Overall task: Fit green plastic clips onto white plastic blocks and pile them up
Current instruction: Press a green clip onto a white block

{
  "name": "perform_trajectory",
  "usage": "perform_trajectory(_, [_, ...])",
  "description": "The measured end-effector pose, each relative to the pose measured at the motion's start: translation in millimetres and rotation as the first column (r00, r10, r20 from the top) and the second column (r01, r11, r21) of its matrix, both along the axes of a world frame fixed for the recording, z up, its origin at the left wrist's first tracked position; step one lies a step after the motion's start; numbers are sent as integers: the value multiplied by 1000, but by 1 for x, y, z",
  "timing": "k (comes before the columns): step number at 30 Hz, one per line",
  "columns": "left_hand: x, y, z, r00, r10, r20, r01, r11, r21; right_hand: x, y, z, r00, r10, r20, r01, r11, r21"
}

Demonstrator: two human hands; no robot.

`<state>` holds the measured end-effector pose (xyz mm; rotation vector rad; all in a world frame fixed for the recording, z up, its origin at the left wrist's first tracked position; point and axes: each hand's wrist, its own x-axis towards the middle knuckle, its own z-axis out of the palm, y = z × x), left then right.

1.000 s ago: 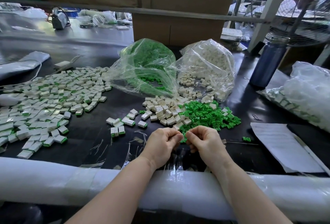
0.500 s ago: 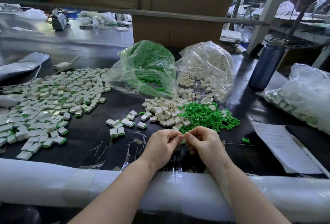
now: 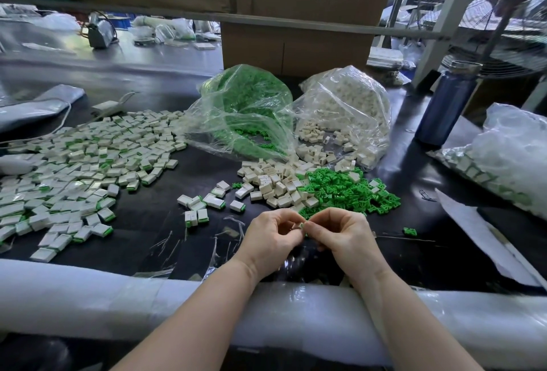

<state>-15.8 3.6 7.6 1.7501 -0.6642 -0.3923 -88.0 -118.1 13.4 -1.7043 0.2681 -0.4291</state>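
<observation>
Hands barely shifting since earlier frame; left hand (image 3: 273,236) pinching white block (image 3: 295,226), right hand (image 3: 340,233) pressing green clip (image 3: 302,225) in. Fit likely finishing.

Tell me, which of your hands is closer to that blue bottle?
Right. The right hand is at the table's near edge, on the same side as the blue bottle, which stands farther back; the left hand is farther over.

No readable text, label, brand, number or sign appeared anywhere in the view; the cardboard boxes (image 3: 296,15) at the far side showed bare faces, and the paper sheet (image 3: 485,237) at the near right was blank.
</observation>
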Motion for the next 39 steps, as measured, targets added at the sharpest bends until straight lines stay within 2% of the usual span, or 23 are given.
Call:
perform_trajectory(8, [0, 1, 2, 1000, 7, 20, -6, 998, -59, 1, -2, -3, 999, -30, 12, 29, 997, 72])
perform_trajectory(10, [-1, 1, 4, 999, -8, 37, 11, 998, -69, 2, 0, -2, 999, 33, -17, -31, 993, 115])
perform_trajectory(13, [-2, 2, 5, 998, -35, 49, 38, 997, -61, 1, 1, 0, 988, 144, -62, -139, 987, 80])
perform_trajectory(16, [-3, 1, 4, 997, -52, 52, 55, 997, -48, 1, 0, 1, 980, 188, -67, -183, 980, 81])
perform_trajectory(27, [-3, 0, 2, 983, -130, 132, 130, 991, 8, 0, -4, -2, 982, 180, -51, -160, 951, 263])
perform_trajectory(39, [-2, -1, -1, 975, -156, 158, 152, 988, 39, -2, -3, 0, 990, 135, -52, -119, 964, 236])
